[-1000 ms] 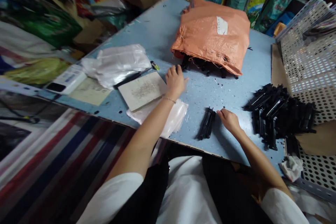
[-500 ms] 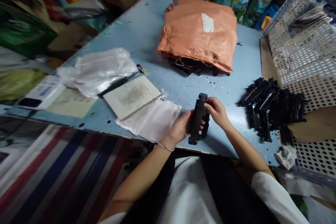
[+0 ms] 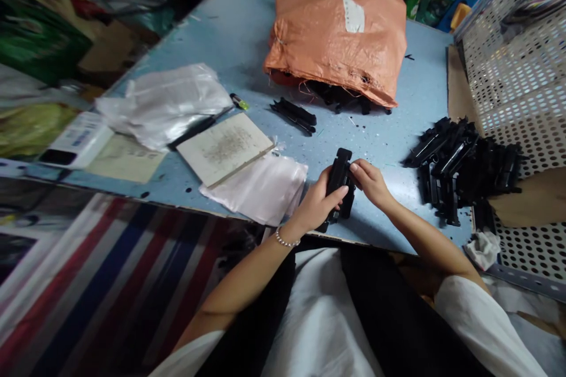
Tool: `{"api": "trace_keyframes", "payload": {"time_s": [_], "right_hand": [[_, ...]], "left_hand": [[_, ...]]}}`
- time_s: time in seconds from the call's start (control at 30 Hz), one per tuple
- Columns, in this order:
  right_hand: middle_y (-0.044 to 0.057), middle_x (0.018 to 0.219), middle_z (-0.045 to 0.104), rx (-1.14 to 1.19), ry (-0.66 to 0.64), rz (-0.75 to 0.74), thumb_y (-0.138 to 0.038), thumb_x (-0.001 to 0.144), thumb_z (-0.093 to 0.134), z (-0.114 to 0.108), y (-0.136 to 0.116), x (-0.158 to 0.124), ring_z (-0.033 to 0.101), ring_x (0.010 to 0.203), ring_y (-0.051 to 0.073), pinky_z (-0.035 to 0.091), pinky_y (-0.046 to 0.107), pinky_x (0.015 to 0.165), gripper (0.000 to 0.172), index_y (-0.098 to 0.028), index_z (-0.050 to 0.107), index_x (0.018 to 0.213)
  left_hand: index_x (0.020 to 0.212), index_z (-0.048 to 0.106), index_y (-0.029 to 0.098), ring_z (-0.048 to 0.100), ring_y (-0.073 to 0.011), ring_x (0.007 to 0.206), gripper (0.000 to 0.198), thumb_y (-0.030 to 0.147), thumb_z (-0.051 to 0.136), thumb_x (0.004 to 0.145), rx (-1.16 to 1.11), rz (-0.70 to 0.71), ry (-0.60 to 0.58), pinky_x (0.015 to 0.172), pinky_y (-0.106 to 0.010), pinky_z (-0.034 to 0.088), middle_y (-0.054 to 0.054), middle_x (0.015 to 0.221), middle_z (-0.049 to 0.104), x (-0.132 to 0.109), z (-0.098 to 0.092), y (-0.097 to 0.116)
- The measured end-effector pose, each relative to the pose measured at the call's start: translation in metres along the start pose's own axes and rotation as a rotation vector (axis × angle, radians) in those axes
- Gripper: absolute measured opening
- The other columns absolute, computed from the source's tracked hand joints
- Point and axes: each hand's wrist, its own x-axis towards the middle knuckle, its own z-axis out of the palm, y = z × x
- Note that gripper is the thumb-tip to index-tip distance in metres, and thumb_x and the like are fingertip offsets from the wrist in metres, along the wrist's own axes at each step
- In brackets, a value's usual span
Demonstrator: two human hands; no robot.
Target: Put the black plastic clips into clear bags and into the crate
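Note:
My left hand [image 3: 316, 203] is wrapped round a long black plastic part [image 3: 339, 171], its thumb lying across the front. The part stands nearly upright over the table's front edge, and a second black section shows behind it. My right hand [image 3: 371, 182] pinches at its upper right side; what exactly the fingertips grip is hidden. Beyond my hands, a loose black plastic part [image 3: 294, 115] lies on the blue table. An orange woven sack [image 3: 336, 35] rests farther back, with more black parts showing at its mouth.
A pile of black parts [image 3: 460, 165] lies at the right, beside a white perforated panel [image 3: 530, 147]. To the left are a pale board [image 3: 225, 147], a white plastic bag [image 3: 265, 188], clear bags [image 3: 172, 103] and a green-and-black tool [image 3: 239, 101]. The blue table [image 3: 212, 23] ends close before my body.
The left thumb has come over the front of the held part, which has turned slightly. A black part now lies apart from the sack's mouth. The view has tilted slightly down.

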Motion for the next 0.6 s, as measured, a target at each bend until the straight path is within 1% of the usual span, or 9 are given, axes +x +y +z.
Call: {"api": "trace_keyframes", "payload": {"time_s": [0.07, 0.13, 0.2, 0.27, 0.33, 0.4, 0.47, 0.53, 0.6], "right_hand": [[-0.003, 0.062, 0.048, 0.087, -0.093, 0.074, -0.069, 0.101, 0.026, 0.004, -0.005, -0.008, 0.046, 0.055, 0.013, 0.037, 0.026, 0.056, 0.055, -0.022, 0.048, 0.081], [0.0, 0.068, 0.055, -0.058, -0.192, -0.01, -0.071, 0.099, 0.029, 0.009, -0.01, -0.02, 0.05, 0.06, 0.014, 0.037, 0.027, 0.059, 0.057, -0.021, 0.052, 0.084], [0.005, 0.075, 0.061, -0.297, -0.233, -0.161, -0.07, 0.099, 0.033, 0.017, -0.011, -0.033, 0.054, 0.068, 0.017, 0.037, 0.028, 0.062, 0.057, -0.02, 0.057, 0.084], [0.008, 0.074, 0.062, -0.47, -0.244, -0.26, -0.065, 0.102, 0.031, 0.024, -0.01, -0.041, 0.054, 0.067, 0.018, 0.035, 0.03, 0.061, 0.058, -0.019, 0.058, 0.079], [0.007, 0.069, 0.061, -0.523, -0.264, -0.257, -0.058, 0.105, 0.027, 0.024, -0.008, -0.041, 0.052, 0.062, 0.017, 0.032, 0.03, 0.059, 0.058, -0.018, 0.057, 0.074], [0.004, 0.068, 0.06, -0.492, -0.295, -0.187, -0.055, 0.106, 0.026, 0.018, -0.008, -0.029, 0.051, 0.059, 0.016, 0.031, 0.029, 0.058, 0.056, -0.019, 0.059, 0.077], [0.003, 0.072, 0.062, -0.436, -0.282, -0.112, -0.054, 0.106, 0.026, 0.012, -0.009, -0.004, 0.054, 0.063, 0.016, 0.034, 0.028, 0.061, 0.053, -0.021, 0.06, 0.084], [0.004, 0.085, 0.067, -0.401, -0.196, -0.077, -0.052, 0.107, 0.027, 0.013, -0.009, 0.033, 0.06, 0.075, 0.018, 0.04, 0.028, 0.068, 0.048, -0.022, 0.062, 0.094], [0.009, 0.107, 0.068, -0.4, -0.087, -0.064, -0.046, 0.107, 0.031, 0.025, -0.008, 0.077, 0.063, 0.092, 0.021, 0.044, 0.031, 0.08, 0.04, -0.021, 0.061, 0.108]], "left_hand": [[0.134, 0.051, 0.019, 0.064, -0.0154, 0.07, 0.057, 0.051, 0.064, 0.088, -0.052, -0.009, 0.047, 0.064, -0.028, 0.056, -0.002, 0.087, 0.065, 0.009, -0.003, -0.002], [0.117, 0.059, 0.018, 0.064, -0.0157, 0.073, 0.046, 0.053, 0.063, 0.087, -0.102, -0.011, 0.124, 0.068, -0.028, 0.055, -0.003, 0.088, 0.066, 0.017, -0.006, -0.002], [0.104, 0.062, 0.017, 0.064, -0.0161, 0.076, 0.041, 0.054, 0.062, 0.086, -0.12, -0.013, 0.162, 0.071, -0.028, 0.053, -0.004, 0.088, 0.068, 0.022, -0.007, -0.001], [0.101, 0.063, 0.017, 0.064, -0.0172, 0.079, 0.04, 0.054, 0.06, 0.087, -0.094, -0.012, 0.158, 0.075, -0.029, 0.053, -0.004, 0.089, 0.069, 0.026, -0.008, 0.0], [0.105, 0.064, 0.018, 0.064, -0.0193, 0.086, 0.038, 0.052, 0.058, 0.089, -0.025, 0.013, 0.192, 0.08, -0.031, 0.052, -0.005, 0.094, 0.07, 0.028, -0.01, -0.004], [0.109, 0.064, 0.019, 0.064, -0.022, 0.095, 0.036, 0.049, 0.056, 0.091, 0.074, 0.03, 0.271, 0.086, -0.034, 0.051, -0.005, 0.1, 0.07, 0.031, -0.014, -0.015], [0.106, 0.064, 0.019, 0.064, -0.0247, 0.094, 0.034, 0.048, 0.052, 0.093, 0.196, -0.014, 0.296, 0.088, -0.038, 0.05, -0.007, 0.096, 0.069, 0.034, -0.015, -0.031], [0.098, 0.065, 0.018, 0.063, -0.0275, 0.093, 0.029, 0.044, 0.051, 0.094, 0.348, -0.033, 0.297, 0.09, -0.044, 0.049, -0.008, 0.09, 0.067, 0.035, -0.01, -0.051], [0.091, 0.064, 0.018, 0.061, -0.0304, 0.101, 0.021, 0.035, 0.053, 0.092, 0.499, 0.027, 0.331, 0.099, -0.049, 0.045, -0.011, 0.093, 0.067, 0.035, 0.0, -0.069]]}}
